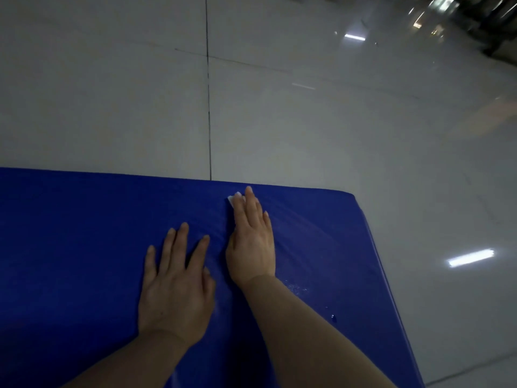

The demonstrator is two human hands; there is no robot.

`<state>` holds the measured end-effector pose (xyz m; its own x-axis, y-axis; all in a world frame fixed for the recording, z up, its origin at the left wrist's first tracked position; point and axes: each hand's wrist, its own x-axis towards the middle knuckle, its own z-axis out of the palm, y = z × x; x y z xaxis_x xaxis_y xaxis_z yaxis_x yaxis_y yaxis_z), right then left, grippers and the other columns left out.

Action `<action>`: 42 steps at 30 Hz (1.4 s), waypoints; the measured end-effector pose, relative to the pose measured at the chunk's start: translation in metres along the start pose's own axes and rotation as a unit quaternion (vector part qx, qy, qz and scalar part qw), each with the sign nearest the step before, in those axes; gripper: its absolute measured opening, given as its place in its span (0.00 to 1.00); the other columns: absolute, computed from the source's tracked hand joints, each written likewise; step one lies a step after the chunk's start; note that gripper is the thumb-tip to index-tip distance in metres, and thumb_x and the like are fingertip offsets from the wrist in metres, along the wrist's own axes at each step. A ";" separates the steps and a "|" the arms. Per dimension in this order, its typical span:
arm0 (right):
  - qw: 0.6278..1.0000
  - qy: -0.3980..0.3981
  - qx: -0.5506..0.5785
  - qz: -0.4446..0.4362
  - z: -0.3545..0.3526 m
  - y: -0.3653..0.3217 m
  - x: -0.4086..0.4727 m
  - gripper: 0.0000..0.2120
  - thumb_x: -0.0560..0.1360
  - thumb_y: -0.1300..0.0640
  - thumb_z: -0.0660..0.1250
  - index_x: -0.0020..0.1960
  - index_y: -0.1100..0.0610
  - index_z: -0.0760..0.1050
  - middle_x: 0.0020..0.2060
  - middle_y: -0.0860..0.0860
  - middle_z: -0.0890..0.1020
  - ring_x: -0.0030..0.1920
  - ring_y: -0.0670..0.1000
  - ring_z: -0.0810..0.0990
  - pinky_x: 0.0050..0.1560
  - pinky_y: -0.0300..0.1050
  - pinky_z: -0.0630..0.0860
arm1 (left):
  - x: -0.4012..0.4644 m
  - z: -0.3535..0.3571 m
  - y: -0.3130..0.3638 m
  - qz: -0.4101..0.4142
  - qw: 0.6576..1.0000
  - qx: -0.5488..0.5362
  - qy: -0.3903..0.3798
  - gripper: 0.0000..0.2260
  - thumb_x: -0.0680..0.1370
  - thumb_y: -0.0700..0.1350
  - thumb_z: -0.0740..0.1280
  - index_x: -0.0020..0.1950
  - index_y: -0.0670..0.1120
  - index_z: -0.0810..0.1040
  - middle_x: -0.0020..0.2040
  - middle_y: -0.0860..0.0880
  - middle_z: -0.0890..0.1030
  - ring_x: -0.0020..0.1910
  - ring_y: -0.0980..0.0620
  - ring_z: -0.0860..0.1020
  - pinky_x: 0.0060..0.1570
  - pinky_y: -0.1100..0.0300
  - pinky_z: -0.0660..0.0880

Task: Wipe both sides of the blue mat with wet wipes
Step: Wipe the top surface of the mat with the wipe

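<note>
The blue mat [70, 233] lies flat on the floor and fills the lower left of the head view; its far edge and right corner are visible. My right hand [251, 242] presses flat on the mat near its far edge, with a white wet wipe [232, 200] under the fingers; only a small corner of the wipe shows. My left hand [176, 287] rests flat on the mat just left of it, fingers spread, holding nothing. Small wet drops glisten on the mat beside my right forearm.
Glossy grey floor tiles [335, 121] surround the mat, with a dark grout line [209, 107] running away from its far edge. Dark furniture legs [498, 29] stand at the top right. Ceiling lights reflect off the floor at the right.
</note>
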<state>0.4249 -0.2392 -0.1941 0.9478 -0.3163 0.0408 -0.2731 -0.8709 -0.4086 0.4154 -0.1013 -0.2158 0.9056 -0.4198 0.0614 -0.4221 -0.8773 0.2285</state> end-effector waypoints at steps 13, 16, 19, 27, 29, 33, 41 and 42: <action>0.977 0.043 -0.094 0.187 -0.066 0.118 0.030 0.32 0.72 0.74 0.54 0.74 0.58 0.61 0.74 0.55 0.60 0.74 0.56 0.56 0.74 0.52 0.53 | 0.004 0.002 0.001 0.002 1.000 -0.007 0.001 0.25 0.77 0.50 0.51 0.71 0.46 0.71 0.75 0.41 0.64 0.73 0.43 0.62 0.71 0.45 0.51; 0.997 -0.037 -0.054 -0.052 -0.033 0.058 0.025 0.34 0.73 0.75 0.54 0.76 0.57 0.56 0.76 0.52 0.56 0.76 0.52 0.49 0.73 0.42 0.39 | 0.005 0.000 0.002 -0.001 1.000 -0.005 0.000 0.25 0.76 0.50 0.52 0.70 0.46 0.72 0.75 0.41 0.64 0.73 0.42 0.62 0.71 0.45 0.51; 0.993 -0.018 -0.088 -0.070 -0.042 0.081 0.031 0.36 0.70 0.76 0.56 0.76 0.56 0.58 0.75 0.51 0.58 0.76 0.52 0.52 0.73 0.43 0.41 | 0.006 -0.002 0.002 0.000 1.000 -0.005 -0.006 0.25 0.76 0.50 0.52 0.70 0.45 0.72 0.74 0.41 0.65 0.73 0.42 0.63 0.70 0.44 0.52; 0.974 0.050 -0.090 0.204 -0.079 0.141 0.039 0.32 0.72 0.75 0.55 0.74 0.60 0.60 0.75 0.55 0.59 0.75 0.55 0.56 0.75 0.48 0.50 | 0.007 0.000 0.001 0.004 1.000 -0.010 -0.003 0.25 0.76 0.50 0.52 0.70 0.45 0.72 0.74 0.41 0.65 0.73 0.42 0.62 0.70 0.44 0.52; 0.997 0.001 -0.063 0.050 -0.055 0.100 0.029 0.35 0.71 0.77 0.55 0.75 0.58 0.58 0.75 0.53 0.58 0.76 0.52 0.53 0.76 0.46 0.46 | 0.008 -0.001 0.002 0.002 1.000 -0.009 -0.002 0.25 0.76 0.50 0.52 0.70 0.45 0.72 0.74 0.41 0.65 0.73 0.42 0.62 0.70 0.43 0.53; 0.996 -0.014 -0.073 -0.053 -0.046 0.104 0.007 0.39 0.68 0.79 0.57 0.75 0.56 0.59 0.74 0.50 0.59 0.75 0.51 0.52 0.74 0.46 0.44 | 0.008 -0.002 0.002 0.006 1.000 -0.008 -0.003 0.25 0.76 0.50 0.51 0.70 0.45 0.72 0.74 0.41 0.65 0.73 0.41 0.63 0.71 0.44 0.51; 0.980 0.040 -0.096 0.169 -0.066 0.108 -0.001 0.36 0.71 0.76 0.54 0.76 0.57 0.55 0.76 0.53 0.56 0.76 0.54 0.50 0.76 0.47 0.44 | 0.008 0.001 0.001 0.003 1.000 -0.005 -0.008 0.25 0.76 0.50 0.51 0.70 0.45 0.72 0.75 0.41 0.64 0.73 0.41 0.62 0.71 0.43 0.53; 0.992 0.033 -0.080 0.091 -0.052 0.088 -0.007 0.36 0.70 0.77 0.56 0.76 0.58 0.57 0.75 0.54 0.58 0.76 0.54 0.51 0.74 0.46 0.42 | 0.008 0.000 0.001 0.003 1.000 -0.005 -0.007 0.25 0.76 0.50 0.51 0.70 0.45 0.72 0.74 0.41 0.64 0.73 0.41 0.62 0.70 0.43 0.53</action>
<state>0.3854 -0.3329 -0.1828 0.8692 -0.4926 0.0414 -0.4658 -0.8442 -0.2652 0.4223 -0.1060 -0.2154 0.9027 -0.4275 0.0488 -0.4262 -0.8730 0.2371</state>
